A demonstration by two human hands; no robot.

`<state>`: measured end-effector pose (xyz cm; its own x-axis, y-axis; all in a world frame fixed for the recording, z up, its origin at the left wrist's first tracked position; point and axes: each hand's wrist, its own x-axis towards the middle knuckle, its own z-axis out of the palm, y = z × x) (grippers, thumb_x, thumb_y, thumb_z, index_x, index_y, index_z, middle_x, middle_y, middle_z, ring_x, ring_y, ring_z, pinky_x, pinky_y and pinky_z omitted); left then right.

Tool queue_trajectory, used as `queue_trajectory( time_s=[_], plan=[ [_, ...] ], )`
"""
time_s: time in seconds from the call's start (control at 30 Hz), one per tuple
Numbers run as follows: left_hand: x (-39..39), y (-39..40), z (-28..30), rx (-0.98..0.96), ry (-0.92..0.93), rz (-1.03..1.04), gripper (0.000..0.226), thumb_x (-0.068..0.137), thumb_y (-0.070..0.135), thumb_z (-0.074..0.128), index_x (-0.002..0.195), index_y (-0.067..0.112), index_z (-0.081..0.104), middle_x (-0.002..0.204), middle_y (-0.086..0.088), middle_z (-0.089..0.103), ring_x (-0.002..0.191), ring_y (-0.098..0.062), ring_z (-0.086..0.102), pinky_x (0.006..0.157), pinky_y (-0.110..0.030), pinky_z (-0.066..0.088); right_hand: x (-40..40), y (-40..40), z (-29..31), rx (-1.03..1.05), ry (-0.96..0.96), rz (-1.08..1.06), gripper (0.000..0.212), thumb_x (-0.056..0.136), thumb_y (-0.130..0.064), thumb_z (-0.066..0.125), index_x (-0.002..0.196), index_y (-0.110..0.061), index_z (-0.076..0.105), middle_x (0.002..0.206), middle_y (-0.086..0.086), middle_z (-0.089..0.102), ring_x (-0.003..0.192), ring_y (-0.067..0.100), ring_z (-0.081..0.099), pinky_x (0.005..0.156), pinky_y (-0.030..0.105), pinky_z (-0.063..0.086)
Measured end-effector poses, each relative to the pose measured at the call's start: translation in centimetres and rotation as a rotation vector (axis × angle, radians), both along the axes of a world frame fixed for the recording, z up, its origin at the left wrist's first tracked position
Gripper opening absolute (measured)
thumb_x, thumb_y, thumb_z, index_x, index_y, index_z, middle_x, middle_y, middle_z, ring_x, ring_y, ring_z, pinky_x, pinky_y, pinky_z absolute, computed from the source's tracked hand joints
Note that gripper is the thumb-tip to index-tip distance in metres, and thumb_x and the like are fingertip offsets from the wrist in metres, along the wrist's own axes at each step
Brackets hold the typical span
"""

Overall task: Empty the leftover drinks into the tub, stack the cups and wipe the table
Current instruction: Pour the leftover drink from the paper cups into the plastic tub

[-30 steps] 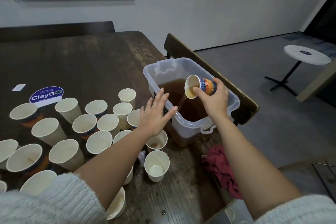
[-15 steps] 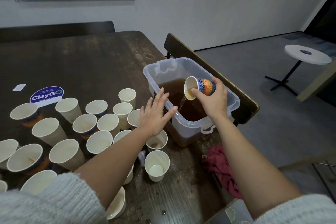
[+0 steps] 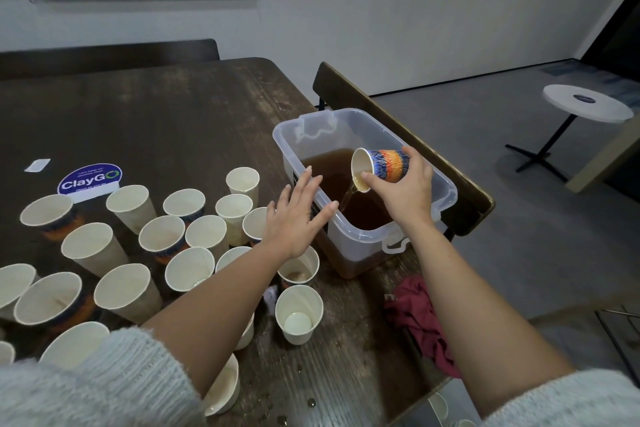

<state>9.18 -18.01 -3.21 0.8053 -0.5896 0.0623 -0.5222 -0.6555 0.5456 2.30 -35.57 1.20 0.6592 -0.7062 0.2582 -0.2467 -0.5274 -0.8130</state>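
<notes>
Right hand (image 3: 408, 196) grips the cup (image 3: 381, 168) — now tipped further over the tub (image 3: 446, 191), stream continuing; left hand (image 3: 294, 222) spread, hovering.

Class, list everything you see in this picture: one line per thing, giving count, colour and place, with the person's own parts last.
Patterned cup: one, blue and orange, tipped over the tub, pouring.
Tub: one, clear plastic, holding brown liquid, at the table's right edge.
Paper cups: about twenty, cream inside, upright on the table's left.
Table: one, dark wood.
Cloth: one, dark red, crumpled near the tub.
Sticker: one, blue, on the table.
Round table: one, white, far right.
Left hand: open, above the cups.
Right hand: grips the patterned cup.
</notes>
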Motion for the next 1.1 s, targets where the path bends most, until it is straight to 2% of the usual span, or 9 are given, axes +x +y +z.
queue_trajectory(
  time_s=[0.23, 0.37, 0.5, 0.6, 0.73, 0.83, 0.93, 1.0, 1.1],
  plan=[
    [0.0, 0.1, 0.0, 0.001, -0.009, -0.005, 0.072, 0.088, 0.071, 0.018, 0.151, 0.039, 0.009, 0.161, 0.016, -0.008, 0.149, -0.025, 0.003, 0.116, -0.058, 0.006, -0.1, 0.2, 0.1, -0.058, 0.013, 0.023, 0.084, 0.077, -0.037, 0.08, 0.145, -0.022, 0.033, 0.148, 0.006, 0.029, 0.131, 0.019, 0.038, 0.094, 0.021, 0.039],
    [-0.1, 0.1, 0.1, -0.007, 0.002, -0.001, 0.077, 0.085, 0.076, 0.015, 0.151, 0.038, 0.011, 0.161, 0.017, -0.007, 0.149, -0.025, 0.004, 0.116, -0.058, 0.007, -0.1, 0.5, 0.2, -0.078, 0.019, 0.034, 0.083, 0.077, -0.035, 0.081, 0.144, -0.022, 0.034, 0.148, 0.006, 0.028, 0.131, 0.019, 0.038, 0.099, 0.025, 0.043],
    [-0.1, 0.1, 0.1, -0.004, -0.008, 0.005, 0.077, 0.085, 0.077, 0.016, 0.152, 0.038, 0.011, 0.161, 0.016, -0.007, 0.149, -0.025, 0.005, 0.116, -0.058, 0.008, -0.1, 0.6, 0.2, -0.086, 0.023, 0.043, 0.084, 0.077, -0.034, 0.082, 0.144, -0.021, 0.034, 0.148, 0.005, 0.028, 0.131, 0.018, 0.037, 0.096, 0.022, 0.041],
    [-0.3, 0.0, 0.3, 0.007, -0.002, 0.003, 0.073, 0.087, 0.07, 0.019, 0.152, 0.038, 0.01, 0.161, 0.016, -0.008, 0.149, -0.025, 0.003, 0.116, -0.057, 0.007, -0.2, 0.6, 0.2, -0.097, 0.025, 0.056, 0.084, 0.076, -0.033, 0.082, 0.144, -0.021, 0.034, 0.149, 0.006, 0.027, 0.132, 0.019, 0.037, 0.098, 0.024, 0.042],
    [-0.1, 0.2, 0.7, 0.044, -0.006, -0.011, 0.067, 0.093, 0.065, 0.025, 0.152, 0.038, 0.008, 0.16, 0.017, -0.009, 0.149, -0.025, 0.001, 0.116, -0.056, 0.005, -0.1, 0.6, 0.3, -0.089, 0.053, 0.07, 0.084, 0.077, -0.032, 0.082, 0.145, -0.021, 0.034, 0.149, 0.006, 0.027, 0.131, 0.018, 0.037, 0.094, 0.02, 0.039],
    [0.6, 0.7, 1.3, 0.055, 0.018, -0.047, 0.069, 0.093, 0.065, 0.03, 0.153, 0.037, 0.008, 0.161, 0.015, -0.004, 0.149, -0.024, -0.001, 0.116, -0.055, 0.004, 0.3, 1.3, 1.3, 0.153, 0.031, 0.112, 0.079, 0.08, -0.033, 0.079, 0.145, -0.021, 0.035, 0.143, 0.005, 0.036, 0.123, 0.016, 0.043, 0.093, 0.024, 0.04],
    [1.3, 2.2, 2.6, -0.06, 0.049, -0.063, 0.078, 0.091, 0.057, 0.051, 0.153, 0.029, 0.013, 0.161, 0.005, 0.013, 0.149, -0.022, 0.009, 0.118, -0.053, 0.012, 1.0, 3.4, 2.9, 0.473, -0.029, 0.194, 0.069, 0.085, -0.036, 0.073, 0.143, -0.021, 0.039, 0.132, 0.0, 0.048, 0.11, 0.012, 0.049, 0.097, 0.032, 0.039],
    [1.9, 4.2, 3.5, -0.175, 0.071, -0.013, 0.084, 0.087, 0.047, 0.064, 0.153, 0.023, 0.018, 0.16, 0.0, 0.02, 0.147, -0.021, 0.017, 0.118, -0.048, 0.02, 1.5, 5.6, 4.2, 0.59, -0.01, 0.283, 0.064, 0.086, -0.038, 0.071, 0.14, -0.021, 0.043, 0.128, 0.0, 0.052, 0.114, 0.016, 0.052, 0.102, 0.04, 0.038],
    [2.9, 9.4, 4.6, -0.353, 0.12, 0.094, 0.093, 0.078, 0.041, 0.077, 0.151, 0.022, 0.023, 0.158, -0.001, 0.025, 0.143, -0.019, 0.025, 0.117, -0.042, 0.026, 2.7, 10.9, 6.4, 0.705, 0.017, 0.448, 0.054, 0.089, -0.039, 0.066, 0.134, -0.018, 0.048, 0.125, 0.004, 0.056, 0.122, 0.024, 0.051, 0.106, 0.043, 0.038]
  ],
)
